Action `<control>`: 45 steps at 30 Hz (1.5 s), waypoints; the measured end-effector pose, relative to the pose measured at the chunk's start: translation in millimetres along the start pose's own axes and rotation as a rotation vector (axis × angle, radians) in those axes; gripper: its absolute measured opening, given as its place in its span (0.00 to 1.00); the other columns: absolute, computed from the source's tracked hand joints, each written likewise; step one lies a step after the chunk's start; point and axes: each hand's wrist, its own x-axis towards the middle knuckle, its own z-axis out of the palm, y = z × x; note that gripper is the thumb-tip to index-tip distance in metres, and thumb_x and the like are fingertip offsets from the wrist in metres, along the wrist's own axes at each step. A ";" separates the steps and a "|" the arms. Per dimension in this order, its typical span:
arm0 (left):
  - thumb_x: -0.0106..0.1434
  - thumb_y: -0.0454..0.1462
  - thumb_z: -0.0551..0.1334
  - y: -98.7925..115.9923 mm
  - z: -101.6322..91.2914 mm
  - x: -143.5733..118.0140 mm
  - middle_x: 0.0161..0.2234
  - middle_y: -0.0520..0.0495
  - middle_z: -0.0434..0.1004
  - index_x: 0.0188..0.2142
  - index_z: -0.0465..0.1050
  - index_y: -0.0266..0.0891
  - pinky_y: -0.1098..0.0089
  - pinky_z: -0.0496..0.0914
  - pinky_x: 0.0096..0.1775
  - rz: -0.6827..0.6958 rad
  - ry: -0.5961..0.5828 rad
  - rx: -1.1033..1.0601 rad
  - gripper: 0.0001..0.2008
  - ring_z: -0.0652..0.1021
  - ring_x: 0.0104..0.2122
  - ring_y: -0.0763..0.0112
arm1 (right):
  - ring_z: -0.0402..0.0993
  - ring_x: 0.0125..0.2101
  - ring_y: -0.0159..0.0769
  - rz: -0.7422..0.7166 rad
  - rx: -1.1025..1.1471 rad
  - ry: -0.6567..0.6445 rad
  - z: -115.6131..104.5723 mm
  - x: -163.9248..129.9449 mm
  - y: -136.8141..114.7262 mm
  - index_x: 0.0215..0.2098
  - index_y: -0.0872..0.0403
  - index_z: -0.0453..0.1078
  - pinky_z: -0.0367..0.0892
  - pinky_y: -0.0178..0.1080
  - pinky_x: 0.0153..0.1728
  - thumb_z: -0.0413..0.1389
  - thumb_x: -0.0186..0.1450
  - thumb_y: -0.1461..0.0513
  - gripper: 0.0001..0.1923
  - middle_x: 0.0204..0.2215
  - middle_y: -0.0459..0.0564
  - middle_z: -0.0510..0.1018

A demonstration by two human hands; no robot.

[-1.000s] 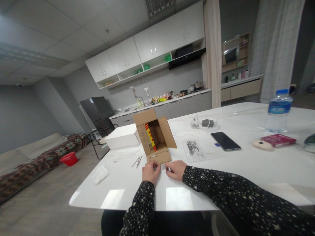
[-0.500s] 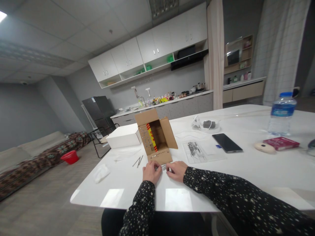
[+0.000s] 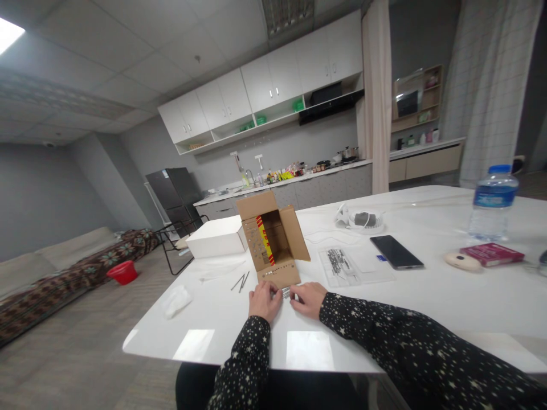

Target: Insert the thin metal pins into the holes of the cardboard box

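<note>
White table (image 3: 205, 313) with metal rods (image 3: 286, 293), phone (image 3: 396, 252), bottle (image 3: 494, 196).

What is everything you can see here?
Table: 1, white, foreground
Cardboard box: 1, brown, centre of picture
Metal rods: several, silvery, in front and left of cardboard box
Long box: 1, white, left of cardboard box
Case: 1, clear, right of cardboard box
Small metal pieces: many, silvery and dark, in case
Phone: 1, black, right of case
Bottle: 1, clear, blue-capped, far right
Packet: 1, dark red, near bottle
Bucket: 1, red, left of table
Fridge: 1, dark, back left
Cabinets: several, white, high at back
Left hand: 1, black starry sleeve, at rods
Right hand: 1, likewise sleeved, at rods
</note>
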 end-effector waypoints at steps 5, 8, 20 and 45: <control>0.61 0.41 0.55 -0.7 -0.3 0.3 0.37 0.49 0.73 0.32 0.69 0.41 0.60 0.57 0.45 -0.006 -0.007 0.001 0.08 0.71 0.43 0.63 | 0.73 0.32 0.35 0.018 -0.025 -0.018 0.6 1.7 -1.3 0.37 0.49 0.70 0.54 0.34 0.29 0.50 0.62 0.57 0.09 0.28 0.43 0.78; 0.61 0.41 0.55 -2.1 0.6 1.2 0.37 0.48 0.74 0.33 0.68 0.41 0.60 0.58 0.45 0.003 -0.003 -0.003 0.08 0.71 0.43 0.63 | 0.73 0.31 0.34 0.001 -0.008 -0.006 0.2 0.8 -1.1 0.37 0.49 0.70 0.54 0.34 0.29 0.50 0.62 0.57 0.09 0.27 0.43 0.78; 0.63 0.43 0.52 -11.0 5.4 2.9 0.29 0.50 0.74 0.32 0.65 0.40 0.65 0.64 0.39 0.075 0.088 -0.235 0.10 0.74 0.32 0.68 | 0.72 0.30 0.33 -0.033 0.022 0.015 -2.0 -2.7 -0.2 0.37 0.49 0.70 0.55 0.34 0.30 0.49 0.62 0.57 0.10 0.28 0.43 0.78; 0.63 0.39 0.53 -16.5 1.0 2.8 0.34 0.45 0.73 0.38 0.69 0.39 0.68 0.70 0.35 0.188 0.508 -0.428 0.09 0.74 0.34 0.69 | 0.73 0.31 0.35 -0.013 0.009 0.006 -4.4 -3.3 -2.4 0.37 0.49 0.70 0.54 0.35 0.29 0.49 0.62 0.57 0.10 0.28 0.44 0.78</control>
